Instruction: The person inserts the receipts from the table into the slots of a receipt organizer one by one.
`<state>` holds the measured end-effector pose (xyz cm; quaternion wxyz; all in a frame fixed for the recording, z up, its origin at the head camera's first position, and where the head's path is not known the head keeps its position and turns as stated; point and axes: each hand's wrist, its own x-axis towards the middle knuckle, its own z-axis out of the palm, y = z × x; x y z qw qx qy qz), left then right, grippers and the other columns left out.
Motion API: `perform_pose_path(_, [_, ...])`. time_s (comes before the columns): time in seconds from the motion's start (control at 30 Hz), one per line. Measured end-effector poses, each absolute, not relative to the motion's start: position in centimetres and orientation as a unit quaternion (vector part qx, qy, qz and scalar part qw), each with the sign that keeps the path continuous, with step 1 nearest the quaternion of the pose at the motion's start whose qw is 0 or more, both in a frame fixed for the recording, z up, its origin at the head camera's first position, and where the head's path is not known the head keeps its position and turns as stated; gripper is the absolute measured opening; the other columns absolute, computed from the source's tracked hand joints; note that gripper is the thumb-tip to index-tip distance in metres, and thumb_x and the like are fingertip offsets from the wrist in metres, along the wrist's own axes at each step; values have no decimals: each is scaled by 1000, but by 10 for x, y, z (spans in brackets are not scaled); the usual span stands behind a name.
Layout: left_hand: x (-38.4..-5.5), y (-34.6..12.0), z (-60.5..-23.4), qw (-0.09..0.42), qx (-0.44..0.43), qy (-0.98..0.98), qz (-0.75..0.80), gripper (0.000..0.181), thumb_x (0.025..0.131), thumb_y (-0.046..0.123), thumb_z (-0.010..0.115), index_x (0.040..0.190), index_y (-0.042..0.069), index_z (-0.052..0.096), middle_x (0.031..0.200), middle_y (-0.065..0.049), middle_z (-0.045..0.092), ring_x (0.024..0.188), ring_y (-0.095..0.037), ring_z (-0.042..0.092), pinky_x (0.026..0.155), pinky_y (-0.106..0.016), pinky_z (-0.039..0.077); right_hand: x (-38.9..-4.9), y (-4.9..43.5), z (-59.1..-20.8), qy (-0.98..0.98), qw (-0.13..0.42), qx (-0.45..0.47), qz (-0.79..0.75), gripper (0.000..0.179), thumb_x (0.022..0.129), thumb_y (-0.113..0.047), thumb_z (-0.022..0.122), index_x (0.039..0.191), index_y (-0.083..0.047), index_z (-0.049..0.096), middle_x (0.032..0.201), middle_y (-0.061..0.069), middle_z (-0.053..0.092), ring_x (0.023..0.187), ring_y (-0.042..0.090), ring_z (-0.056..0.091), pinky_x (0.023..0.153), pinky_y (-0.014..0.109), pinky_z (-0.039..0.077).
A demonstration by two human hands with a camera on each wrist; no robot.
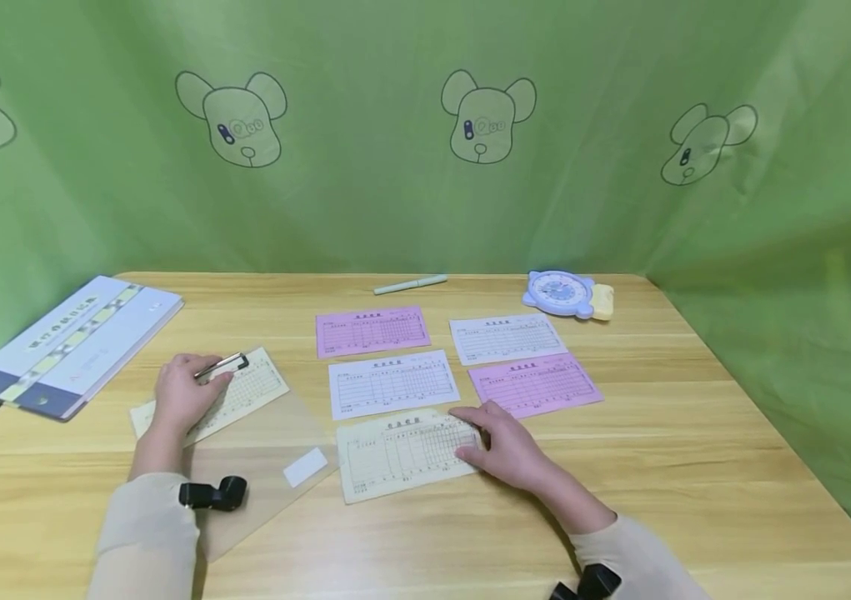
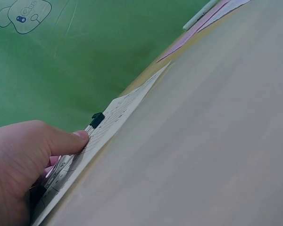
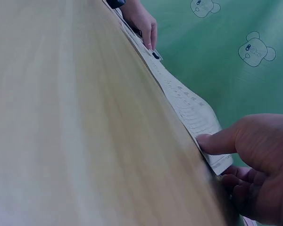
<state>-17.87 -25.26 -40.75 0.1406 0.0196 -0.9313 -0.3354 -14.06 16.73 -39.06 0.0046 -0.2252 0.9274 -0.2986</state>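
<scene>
My left hand (image 1: 185,392) grips the metal clip (image 1: 222,365) at the top of a see-through clipboard (image 1: 260,492). In the left wrist view, the thumb (image 2: 68,142) presses on that clip. A cream printed form (image 1: 248,390) lies on the board beneath the clip, partly covered by the hand. With thumb and fingers, my right hand (image 1: 503,446) pinches the right edge of another cream form (image 1: 402,458). Its held edge bends up in the right wrist view, where the thumb lies on the paper (image 3: 191,110).
Behind the cream form lie white forms (image 1: 395,385) (image 1: 508,340) and pink forms (image 1: 372,332) (image 1: 538,386). A pale green pen (image 1: 410,285) and a blue clock-shaped toy (image 1: 560,293) sit at the back. On the left is a blue-white binder (image 1: 72,342). Green curtains (image 1: 372,208) surround the table.
</scene>
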Motion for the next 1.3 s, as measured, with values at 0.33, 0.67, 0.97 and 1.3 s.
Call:
perform_pose_path(0.33, [-179, -252, -407, 142, 18, -932, -332, 35, 81, 15, 58, 108, -8, 54, 103, -26, 44, 95, -40, 36, 80, -49, 26, -141, 168, -393, 904, -16, -233, -358, 31, 73, 1, 62, 102, -9, 61, 84, -2, 53, 68, 12, 43, 59, 26, 39])
perform_pose_path(0.67, [-178, -252, -407, 140, 20, -933, -332, 35, 80, 15, 58, 107, -7, 54, 103, -26, 44, 95, -40, 36, 80, -49, 25, -148, 184, -375, 870, 50, -216, -440, 22, 77, 6, 54, 94, -3, 64, 88, 7, 59, 68, 16, 50, 59, 26, 44])
perform_pose_path(0.97, [-178, -251, -406, 136, 23, -931, -337, 35, 81, 15, 57, 108, -8, 54, 104, -26, 44, 96, -40, 35, 81, -50, 25, -161, 209, -342, 837, 80, -194, -506, 27, 77, 9, 52, 102, 4, 59, 104, 17, 55, 64, 13, 47, 53, 25, 42])
perform_pose_path(1.3, [-177, -250, -403, 121, 30, -932, -340, 38, 83, 18, 55, 110, -8, 52, 107, -27, 42, 99, -42, 34, 83, -51, 23, -178, 185, -330, 798, 125, -148, -570, 36, 79, 7, 51, 115, 4, 51, 72, 12, 51, 59, 18, 54, 60, 40, 48])
